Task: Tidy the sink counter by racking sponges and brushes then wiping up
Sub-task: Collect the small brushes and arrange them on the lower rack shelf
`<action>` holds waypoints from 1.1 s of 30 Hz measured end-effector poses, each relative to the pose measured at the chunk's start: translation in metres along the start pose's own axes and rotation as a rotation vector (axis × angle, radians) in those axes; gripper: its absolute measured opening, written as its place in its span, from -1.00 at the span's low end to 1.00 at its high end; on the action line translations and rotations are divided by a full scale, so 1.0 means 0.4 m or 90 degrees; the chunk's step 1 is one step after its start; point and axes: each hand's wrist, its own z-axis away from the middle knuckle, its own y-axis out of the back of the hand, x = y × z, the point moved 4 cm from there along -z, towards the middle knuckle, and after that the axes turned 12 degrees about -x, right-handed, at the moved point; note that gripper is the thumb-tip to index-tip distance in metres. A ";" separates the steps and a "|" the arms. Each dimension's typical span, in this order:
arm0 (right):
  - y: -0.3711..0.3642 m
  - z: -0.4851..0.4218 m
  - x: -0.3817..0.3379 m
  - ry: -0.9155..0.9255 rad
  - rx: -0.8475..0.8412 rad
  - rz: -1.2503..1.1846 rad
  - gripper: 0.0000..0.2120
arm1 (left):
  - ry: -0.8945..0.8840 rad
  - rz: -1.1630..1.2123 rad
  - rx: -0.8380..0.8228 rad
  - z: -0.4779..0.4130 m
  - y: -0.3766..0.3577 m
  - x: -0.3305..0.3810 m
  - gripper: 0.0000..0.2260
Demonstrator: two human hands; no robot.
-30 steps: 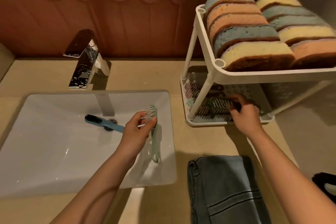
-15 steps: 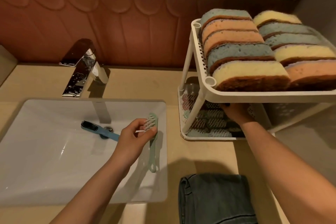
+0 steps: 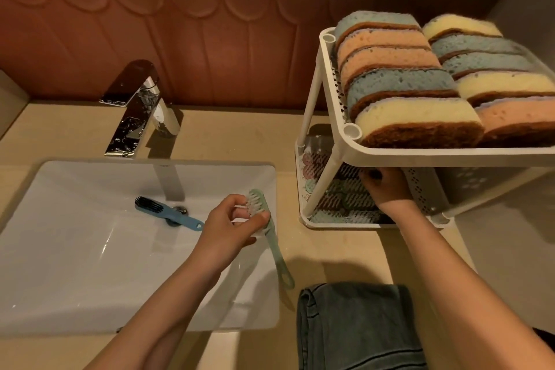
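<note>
The rack [image 3: 420,156] has its upper tier packed edge to edge with sponges [image 3: 399,90]. The lower tier is reached under the upper tray, right of the slanted front post [image 3: 323,177]. The right hand [image 3: 387,189] fills that opening, and brushes [image 3: 342,198] cover the tier floor. The counter [image 3: 286,195] strip between sink [image 3: 75,249] and rack is open. In the basin, the faucet [image 3: 135,111] overhangs the rear, a blue brush [image 3: 166,213] crosses the drain, and the left hand [image 3: 228,228] gripping a green brush [image 3: 279,258] blocks the right edge. A folded towel [image 3: 357,327] occupies the near counter.
</note>
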 end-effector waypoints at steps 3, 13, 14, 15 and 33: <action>-0.030 0.100 -0.020 0.019 0.001 -0.071 -0.79 | 0.017 0.022 -0.031 0.000 -0.013 -0.002 -0.69; -0.184 0.300 -0.083 0.084 -0.043 -0.147 -0.84 | 0.004 -0.070 -0.058 -0.005 -0.065 0.003 -0.83; -0.191 0.305 -0.093 0.101 -0.048 -0.141 -0.79 | 0.005 -0.085 -0.052 -0.005 -0.068 0.002 -0.82; -0.195 0.310 -0.102 0.117 -0.057 -0.135 -0.71 | 0.008 -0.103 -0.049 -0.006 -0.073 0.000 -0.81; -0.077 0.258 -0.008 0.008 0.050 0.004 -0.70 | -0.165 -0.374 -0.055 -0.073 -0.188 0.086 -0.54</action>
